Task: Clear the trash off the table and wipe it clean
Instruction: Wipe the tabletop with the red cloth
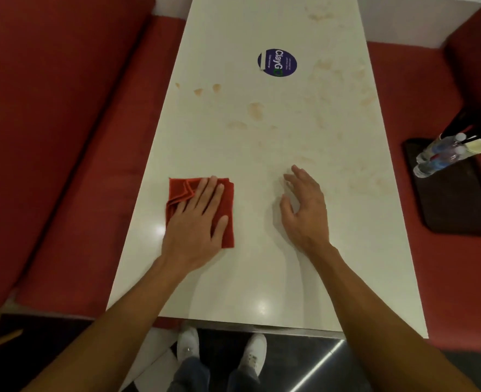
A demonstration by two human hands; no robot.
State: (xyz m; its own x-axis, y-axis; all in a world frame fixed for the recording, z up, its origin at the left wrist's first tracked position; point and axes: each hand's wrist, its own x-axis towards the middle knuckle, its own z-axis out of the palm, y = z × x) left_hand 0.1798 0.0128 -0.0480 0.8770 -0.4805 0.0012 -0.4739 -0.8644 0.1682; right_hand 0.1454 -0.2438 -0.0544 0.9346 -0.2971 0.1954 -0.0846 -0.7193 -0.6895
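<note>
A long white table [261, 264] runs away from me, marked with several orange-brown smears [254, 111] across its middle and far right. My left hand [195, 222] lies flat, fingers spread, on a folded red cloth [228, 219] near the table's left edge. My right hand [307, 207] hovers just above the tabletop to the right of the cloth, fingers loosely curled and holding nothing. No trash lies on the table.
A round blue sticker [277, 62] is stuck to the far middle of the table. Red bench seats [64, 165] flank both sides. On the right bench a dark tray [454, 199] carries plastic bottles [437, 157], a cup and dark utensils.
</note>
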